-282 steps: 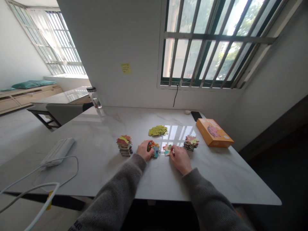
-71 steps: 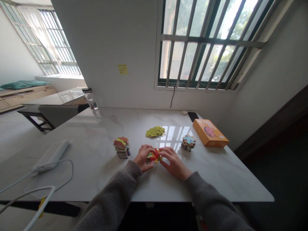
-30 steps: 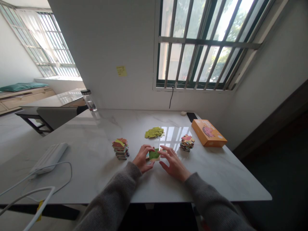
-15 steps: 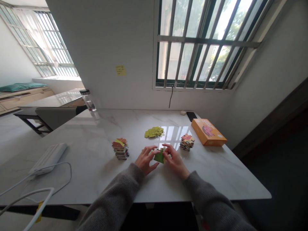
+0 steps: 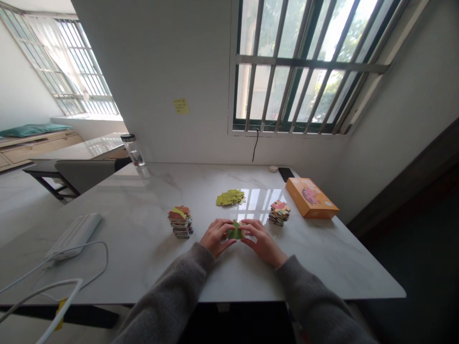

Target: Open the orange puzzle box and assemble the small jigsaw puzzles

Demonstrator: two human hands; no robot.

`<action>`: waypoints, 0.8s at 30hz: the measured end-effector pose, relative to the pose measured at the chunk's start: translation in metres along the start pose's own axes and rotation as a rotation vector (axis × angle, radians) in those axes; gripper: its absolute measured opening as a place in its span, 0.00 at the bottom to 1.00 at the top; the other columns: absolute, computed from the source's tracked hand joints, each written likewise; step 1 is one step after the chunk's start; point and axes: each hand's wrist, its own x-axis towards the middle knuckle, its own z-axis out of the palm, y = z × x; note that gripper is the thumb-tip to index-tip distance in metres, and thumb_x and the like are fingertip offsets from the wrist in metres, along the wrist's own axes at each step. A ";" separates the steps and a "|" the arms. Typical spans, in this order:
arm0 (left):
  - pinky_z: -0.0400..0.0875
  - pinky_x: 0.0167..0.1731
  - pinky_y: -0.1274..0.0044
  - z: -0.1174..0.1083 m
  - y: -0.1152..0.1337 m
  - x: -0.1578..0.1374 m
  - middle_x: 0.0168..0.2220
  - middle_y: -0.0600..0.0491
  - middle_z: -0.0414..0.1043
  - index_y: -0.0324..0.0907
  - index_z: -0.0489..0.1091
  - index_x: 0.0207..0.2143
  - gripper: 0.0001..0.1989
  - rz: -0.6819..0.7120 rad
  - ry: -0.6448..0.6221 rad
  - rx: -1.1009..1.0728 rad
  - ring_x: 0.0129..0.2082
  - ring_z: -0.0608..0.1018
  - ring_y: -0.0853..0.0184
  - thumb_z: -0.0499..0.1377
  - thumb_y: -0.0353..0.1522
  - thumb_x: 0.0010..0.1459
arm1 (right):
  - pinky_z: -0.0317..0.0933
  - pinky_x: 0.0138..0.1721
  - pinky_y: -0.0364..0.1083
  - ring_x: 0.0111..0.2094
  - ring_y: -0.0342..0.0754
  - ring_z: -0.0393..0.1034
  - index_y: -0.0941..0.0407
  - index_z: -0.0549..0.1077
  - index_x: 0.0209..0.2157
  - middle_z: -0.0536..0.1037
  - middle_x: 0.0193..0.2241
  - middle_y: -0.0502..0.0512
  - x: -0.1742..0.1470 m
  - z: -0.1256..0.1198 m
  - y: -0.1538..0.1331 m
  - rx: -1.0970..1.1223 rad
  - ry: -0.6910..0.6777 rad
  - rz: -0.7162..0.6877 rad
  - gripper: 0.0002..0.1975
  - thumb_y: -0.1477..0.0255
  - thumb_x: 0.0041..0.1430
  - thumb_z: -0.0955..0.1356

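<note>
Table: the white marble-look table (image 5: 150,248) is carrying everything here, and both grey sleeves are reaching onto it from the near edge.

Orange box: the orange box (image 5: 311,197) is lying flat well to the right of the hands, its long axis running away toward the wall.

White device: the white device (image 5: 73,235) with its cable is resting far to the left, well apart from the hands.

Left hand: the left hand (image 5: 216,237) is resting on the table with its fingers curling in from the left onto the green piece; the thumb and forefinger are closing narrowly on its left edge.

Right hand: the right hand (image 5: 261,241) is coming in from the right, its fingertips (image 5: 244,226) pinching the same piece on its right edge, the other fingers spreading loosely over the table.

Left stack: the left stack of puzzle pieces (image 5: 180,221) is standing just beside the left hand, on its outer side, not touching it.

Right stack: the right stack of puzzle pieces (image 5: 279,212) is standing near the right hand, a little beyond it.

Yellow-green pile: the loose yellow-green pile (image 5: 230,197) is lying straight beyond the hands, apart from them.

Green piece: the green puzzle piece (image 5: 235,232) is sitting between the two hands, held from both sides, low over the table; whether it is touching the surface I cannot tell. It is lying equally near both hands, with no clear long axis showing.
</note>
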 end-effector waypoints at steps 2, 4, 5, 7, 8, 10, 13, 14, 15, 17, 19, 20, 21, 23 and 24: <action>0.67 0.54 0.63 -0.002 0.001 0.000 0.53 0.45 0.70 0.45 0.67 0.52 0.19 -0.037 0.005 0.033 0.53 0.71 0.56 0.62 0.35 0.59 | 0.68 0.54 0.59 0.55 0.54 0.65 0.47 0.71 0.53 0.72 0.54 0.57 0.002 -0.003 0.005 -0.047 0.035 -0.003 0.16 0.70 0.63 0.68; 0.65 0.56 0.62 -0.004 0.000 0.000 0.55 0.43 0.67 0.43 0.64 0.55 0.22 -0.100 0.045 0.081 0.55 0.69 0.54 0.61 0.34 0.59 | 0.65 0.55 0.60 0.54 0.55 0.66 0.49 0.71 0.53 0.73 0.53 0.58 0.003 -0.008 0.012 -0.108 0.078 0.022 0.17 0.71 0.63 0.68; 0.64 0.56 0.61 -0.005 -0.001 -0.001 0.55 0.43 0.67 0.42 0.64 0.55 0.22 -0.132 0.064 0.105 0.54 0.69 0.54 0.60 0.34 0.59 | 0.64 0.55 0.60 0.53 0.55 0.67 0.50 0.71 0.53 0.74 0.53 0.58 0.003 -0.010 0.016 -0.136 0.086 0.039 0.17 0.71 0.63 0.68; 0.64 0.54 0.61 -0.006 -0.004 -0.001 0.52 0.43 0.67 0.40 0.64 0.54 0.20 -0.183 0.075 0.147 0.52 0.69 0.54 0.58 0.33 0.58 | 0.64 0.54 0.60 0.52 0.56 0.67 0.51 0.72 0.52 0.75 0.52 0.58 0.001 -0.014 0.023 -0.177 0.068 0.076 0.15 0.71 0.63 0.68; 0.65 0.54 0.62 -0.006 -0.006 -0.002 0.51 0.43 0.68 0.40 0.65 0.53 0.19 -0.201 0.068 0.162 0.51 0.69 0.54 0.58 0.32 0.58 | 0.64 0.54 0.60 0.51 0.56 0.67 0.51 0.72 0.51 0.75 0.51 0.58 0.000 -0.015 0.026 -0.190 0.049 0.093 0.15 0.72 0.63 0.68; 0.65 0.53 0.62 -0.007 -0.008 -0.002 0.50 0.44 0.68 0.40 0.66 0.52 0.18 -0.229 0.042 0.180 0.50 0.69 0.55 0.57 0.32 0.58 | 0.63 0.54 0.59 0.51 0.56 0.67 0.52 0.73 0.50 0.75 0.52 0.58 -0.002 -0.015 0.031 -0.209 0.017 0.121 0.13 0.71 0.63 0.68; 0.64 0.52 0.62 -0.009 -0.009 -0.003 0.49 0.45 0.69 0.41 0.67 0.50 0.18 -0.274 0.007 0.202 0.49 0.69 0.55 0.57 0.32 0.57 | 0.62 0.54 0.57 0.50 0.56 0.66 0.52 0.73 0.48 0.76 0.51 0.57 -0.005 -0.013 0.033 -0.237 -0.031 0.162 0.12 0.71 0.63 0.68; 0.64 0.52 0.62 -0.011 -0.009 -0.003 0.48 0.45 0.69 0.41 0.68 0.50 0.18 -0.289 -0.007 0.212 0.49 0.69 0.55 0.57 0.32 0.57 | 0.62 0.54 0.57 0.50 0.56 0.66 0.51 0.73 0.47 0.76 0.51 0.56 -0.005 -0.012 0.033 -0.249 -0.045 0.174 0.11 0.71 0.63 0.68; 0.64 0.52 0.63 -0.012 -0.009 -0.004 0.49 0.45 0.69 0.42 0.68 0.50 0.18 -0.303 -0.020 0.222 0.49 0.69 0.54 0.58 0.32 0.56 | 0.61 0.54 0.57 0.50 0.56 0.66 0.51 0.73 0.46 0.76 0.51 0.56 -0.006 -0.012 0.032 -0.264 -0.056 0.184 0.10 0.71 0.63 0.68; 0.64 0.52 0.63 -0.013 -0.008 -0.006 0.50 0.46 0.68 0.43 0.68 0.50 0.20 -0.325 -0.054 0.239 0.50 0.68 0.54 0.59 0.33 0.53 | 0.60 0.55 0.58 0.52 0.56 0.65 0.51 0.73 0.44 0.75 0.52 0.55 -0.006 -0.012 0.030 -0.296 -0.068 0.199 0.08 0.70 0.63 0.68; 0.63 0.51 0.62 -0.014 -0.008 -0.007 0.51 0.45 0.67 0.43 0.68 0.51 0.23 -0.347 -0.092 0.258 0.51 0.68 0.53 0.61 0.33 0.50 | 0.58 0.57 0.60 0.53 0.57 0.64 0.50 0.73 0.45 0.73 0.54 0.56 -0.006 -0.012 0.028 -0.327 -0.071 0.207 0.09 0.70 0.62 0.68; 0.63 0.51 0.62 -0.014 -0.008 -0.008 0.51 0.45 0.66 0.43 0.68 0.51 0.24 -0.363 -0.109 0.271 0.51 0.68 0.52 0.61 0.33 0.49 | 0.58 0.57 0.60 0.54 0.57 0.64 0.50 0.73 0.45 0.72 0.55 0.57 -0.006 -0.012 0.026 -0.340 -0.069 0.206 0.10 0.70 0.62 0.68; 0.63 0.51 0.62 -0.014 -0.008 -0.008 0.50 0.45 0.66 0.44 0.68 0.51 0.24 -0.380 -0.124 0.285 0.51 0.68 0.52 0.61 0.32 0.49 | 0.58 0.57 0.60 0.54 0.58 0.63 0.50 0.72 0.46 0.71 0.55 0.58 -0.006 -0.011 0.025 -0.349 -0.062 0.203 0.11 0.70 0.61 0.68; 0.63 0.50 0.62 -0.014 -0.008 -0.007 0.49 0.45 0.67 0.44 0.68 0.50 0.23 -0.413 -0.148 0.309 0.50 0.69 0.52 0.60 0.31 0.49 | 0.58 0.57 0.60 0.55 0.58 0.62 0.52 0.71 0.49 0.69 0.55 0.60 -0.005 -0.010 0.022 -0.351 -0.034 0.191 0.14 0.70 0.61 0.68; 0.63 0.50 0.62 -0.014 -0.008 -0.007 0.48 0.45 0.67 0.44 0.69 0.49 0.22 -0.426 -0.157 0.313 0.50 0.69 0.52 0.60 0.31 0.49 | 0.59 0.57 0.59 0.55 0.58 0.61 0.52 0.71 0.49 0.68 0.55 0.61 -0.004 -0.009 0.021 -0.343 -0.020 0.184 0.15 0.71 0.61 0.68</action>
